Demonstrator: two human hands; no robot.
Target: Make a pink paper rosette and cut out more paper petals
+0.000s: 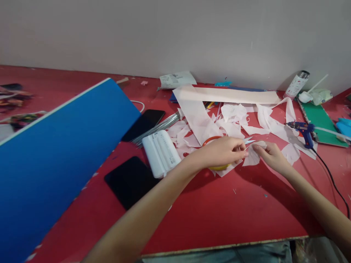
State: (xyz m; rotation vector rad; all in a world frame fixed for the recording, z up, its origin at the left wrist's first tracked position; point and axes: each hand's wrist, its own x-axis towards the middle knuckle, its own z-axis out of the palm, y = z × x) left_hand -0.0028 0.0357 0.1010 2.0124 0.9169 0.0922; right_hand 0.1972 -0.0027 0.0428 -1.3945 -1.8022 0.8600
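Head view: left grip [222, 152] curled narrow around small scissors [249, 141], pale blades poking out to the right, their tips just beside the top edge of a pale pink cut piece [253, 156]. Right grip [272, 157] also narrow, pinching that piece at its upper edge between thumb and fingertips. Piece held just above the scattered work on a red counter [216, 215]; thin paper or thin fabric, impossible to tell which. Probably very light, soft and floppy, easily creased or torn, so best taken with fingertips at an edge, clear of the blades.

Directly below left grip, an orange-and-yellow ring [219, 167], partly hidden. Beyond it, loose pale pink scraps [233, 122] and a long pale pink strip [227, 95] — all lying in a loose heap. Further left, a white plastic case [161, 153], a bundle of steel wires [156, 128] and two black phones [130, 180], with a large blue board [55, 157] tilted across the near left. To the right, a blue hot glue gun [304, 129] at the edge of a green cutting mat [320, 124].
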